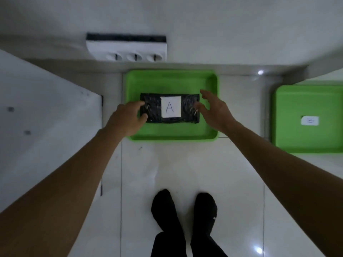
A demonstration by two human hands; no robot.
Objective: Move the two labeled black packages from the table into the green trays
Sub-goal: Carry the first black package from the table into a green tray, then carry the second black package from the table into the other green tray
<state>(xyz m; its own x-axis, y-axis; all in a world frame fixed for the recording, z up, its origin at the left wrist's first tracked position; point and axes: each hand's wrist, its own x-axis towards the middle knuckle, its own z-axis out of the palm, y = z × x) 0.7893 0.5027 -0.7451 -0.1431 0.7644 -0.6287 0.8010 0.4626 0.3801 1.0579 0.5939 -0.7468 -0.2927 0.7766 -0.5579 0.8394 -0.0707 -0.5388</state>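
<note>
I see the black package lying flat inside the green tray that sits on the white tiled floor, its long side running left to right and set a little toward the tray's near edge. A white paper label marked with the letter A sits on the middle of its top face. My left hand is at the package's left end, thumb and fingers curled around that end and touching the wrap, so it grips the package there. My right hand is at the right end with its fingers spread wide; the fingertips are close to the wrap, and I cannot tell whether they touch it, but the hand is not closed on anything. A 2nd green tray lies to the right on the same floor, well apart from the 1st, with a small white label on its bottom; the letter on it is blurred, though it looks like a B, and I see no package in the part of that tray in view. Beyond the far edge of the 1st tray, a white power strip with 3 sockets rests by the wall. A white panel fills the left side. 2 feet in black socks stand on the tiles just short of the 1st tray's near edge.
</note>
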